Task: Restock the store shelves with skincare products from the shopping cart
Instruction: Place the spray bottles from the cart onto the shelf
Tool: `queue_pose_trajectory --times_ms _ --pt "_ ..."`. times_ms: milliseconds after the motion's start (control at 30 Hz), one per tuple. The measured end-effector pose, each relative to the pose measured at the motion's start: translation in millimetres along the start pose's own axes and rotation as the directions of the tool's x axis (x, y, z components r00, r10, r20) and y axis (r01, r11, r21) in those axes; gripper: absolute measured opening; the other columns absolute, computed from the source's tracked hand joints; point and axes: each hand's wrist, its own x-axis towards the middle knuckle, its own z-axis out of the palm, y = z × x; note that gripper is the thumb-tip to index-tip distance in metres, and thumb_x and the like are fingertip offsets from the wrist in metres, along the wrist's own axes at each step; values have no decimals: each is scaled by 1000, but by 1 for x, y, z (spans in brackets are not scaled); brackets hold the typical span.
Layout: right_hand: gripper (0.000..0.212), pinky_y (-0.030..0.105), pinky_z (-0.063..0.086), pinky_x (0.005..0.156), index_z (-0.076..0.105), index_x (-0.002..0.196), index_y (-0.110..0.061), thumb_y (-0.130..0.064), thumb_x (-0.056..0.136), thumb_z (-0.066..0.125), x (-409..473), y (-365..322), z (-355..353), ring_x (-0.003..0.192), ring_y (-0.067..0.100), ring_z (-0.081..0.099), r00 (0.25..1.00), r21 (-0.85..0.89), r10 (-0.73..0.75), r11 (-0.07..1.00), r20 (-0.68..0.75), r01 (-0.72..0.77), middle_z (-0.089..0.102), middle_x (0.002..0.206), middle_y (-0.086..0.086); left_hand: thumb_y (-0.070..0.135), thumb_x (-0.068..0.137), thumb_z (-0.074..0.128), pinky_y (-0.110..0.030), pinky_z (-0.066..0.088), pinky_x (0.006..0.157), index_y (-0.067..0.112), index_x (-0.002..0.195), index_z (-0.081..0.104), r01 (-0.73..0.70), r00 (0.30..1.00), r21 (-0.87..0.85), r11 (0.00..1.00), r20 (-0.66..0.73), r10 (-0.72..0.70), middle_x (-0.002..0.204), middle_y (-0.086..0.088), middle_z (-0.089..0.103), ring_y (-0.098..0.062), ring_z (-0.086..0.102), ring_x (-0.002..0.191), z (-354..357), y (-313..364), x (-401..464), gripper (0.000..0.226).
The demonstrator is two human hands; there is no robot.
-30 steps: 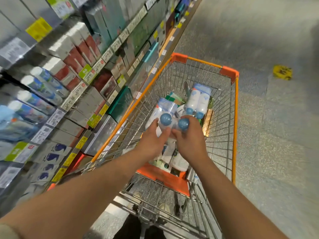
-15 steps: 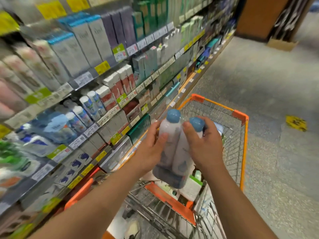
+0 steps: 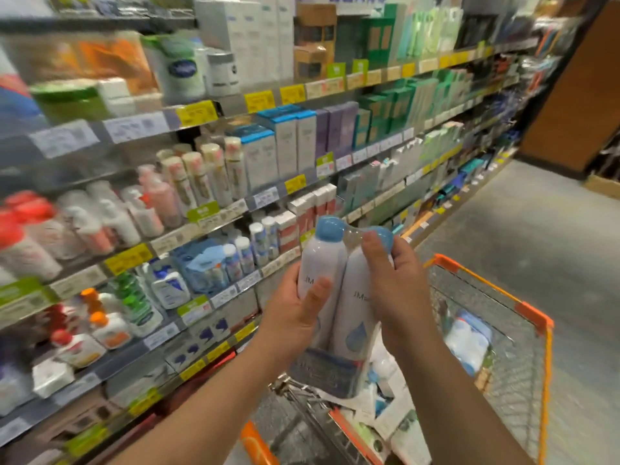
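Both hands hold a twin pack of bottles [image 3: 339, 297] (white, blue caps, wrapped in clear film) upright above the near end of the cart [image 3: 533, 317]. The left hand [image 3: 295, 317] grips the left bottle, thumb across its front; the right hand [image 3: 396, 290] wraps its fingers [image 3: 372, 250] round the right bottle near the cap. The shelves [image 3: 208, 203] stand just to the left, and another pack [image 3: 468, 340] lies in the cart.
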Motion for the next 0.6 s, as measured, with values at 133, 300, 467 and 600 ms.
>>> queue_pose_trajectory --times_ms 133,300,467,600 --pt "68 53 58 90 64 112 -35 -86 68 55 -6 -1 47 92 17 70 997 46 30 998 72 -33 73 95 -9 89 65 65 -35 61 83 35 118 61 -23 998 29 999 -62 25 106 14 75 -9 73 97 -50 26 -6 76" --pt "53 54 58 89 65 98 -44 -89 74 52 -34 -3 122 92 16 70 988 92 1 996 152 -15 73 97 -6 79 79 64 -18 54 73 36 111 60 -64 981 101 993 -175 81 97 23 73 3 70 87 -128 55 -15 54" --pt "63 41 61 82 64 106 -28 -83 76 59 -62 1 189 96 18 71 946 98 -20 995 323 -13 75 104 3 59 82 63 -28 59 73 25 117 61 -83 956 -5 997 -284 78 100 10 77 -8 75 90 -198 83 -25 50" --pt "55 24 56 74 62 109 -20 -68 84 56 -78 0 240 89 5 71 910 73 -52 997 412 23 76 96 -10 58 84 64 -39 63 80 20 118 60 -118 932 7 993 -345 113 105 -1 76 -16 75 93 -250 103 -36 51"
